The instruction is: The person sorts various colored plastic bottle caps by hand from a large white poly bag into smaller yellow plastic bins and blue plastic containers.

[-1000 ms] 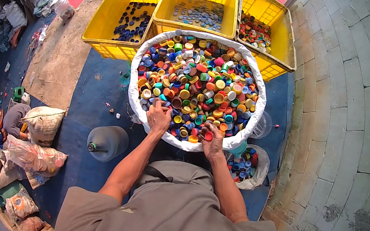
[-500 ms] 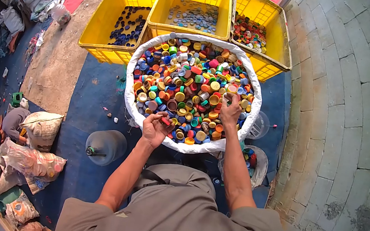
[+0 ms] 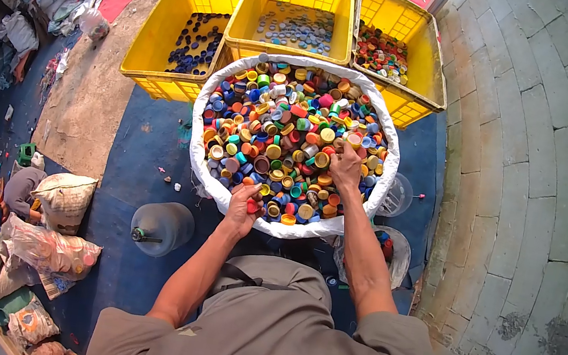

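Observation:
A round white-rimmed sack (image 3: 391, 137) full of mixed plastic bottle caps (image 3: 292, 133) stands in front of me. At its near left edge my left hand (image 3: 242, 210) is closed with a red bottle cap (image 3: 252, 206) in its curled fingers. Over the right part of the pile, my right hand (image 3: 346, 169) reaches down with its fingers bent together among the caps. What those fingertips grip, if anything, is hidden.
Behind the sack stand a yellow crate (image 3: 143, 38) with dark blue caps, another yellow crate (image 3: 254, 1) with pale caps, and a third (image 3: 436, 71) with mostly red caps. A large clear bottle (image 3: 165, 229) stands left. A person (image 3: 22, 188) is beside stuffed sacks (image 3: 63, 203).
My right hand has moved slightly left and down toward the caps. My left hand has turned over, its fingers curling around the red cap, and shifted a little right.

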The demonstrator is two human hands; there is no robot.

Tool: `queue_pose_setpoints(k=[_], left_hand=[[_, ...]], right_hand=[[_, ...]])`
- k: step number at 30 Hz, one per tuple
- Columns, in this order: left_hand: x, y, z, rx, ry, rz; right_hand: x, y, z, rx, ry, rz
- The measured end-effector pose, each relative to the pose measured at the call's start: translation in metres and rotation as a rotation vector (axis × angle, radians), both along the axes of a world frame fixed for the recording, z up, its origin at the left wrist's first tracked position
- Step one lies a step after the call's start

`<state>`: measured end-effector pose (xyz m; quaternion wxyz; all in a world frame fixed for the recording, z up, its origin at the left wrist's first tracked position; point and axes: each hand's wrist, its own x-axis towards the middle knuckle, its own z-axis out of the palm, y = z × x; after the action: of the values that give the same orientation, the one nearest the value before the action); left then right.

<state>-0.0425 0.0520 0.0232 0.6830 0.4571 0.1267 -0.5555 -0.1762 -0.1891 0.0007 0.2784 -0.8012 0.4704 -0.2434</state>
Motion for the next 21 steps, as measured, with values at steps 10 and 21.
queue_pose_setpoints(k=[10, 21], left_hand=[[-0.017, -0.043, -0.013, 0.09, -0.695, -0.276], [-0.022, -0.158, -0.018, 0.112, -1.409, -0.424]], right_hand=[[-0.051, 0.018, 0.022, 0.716, -0.656, -0.342], [-0.119, 0.09, 0.017, 1.205, -1.239, -0.405]])
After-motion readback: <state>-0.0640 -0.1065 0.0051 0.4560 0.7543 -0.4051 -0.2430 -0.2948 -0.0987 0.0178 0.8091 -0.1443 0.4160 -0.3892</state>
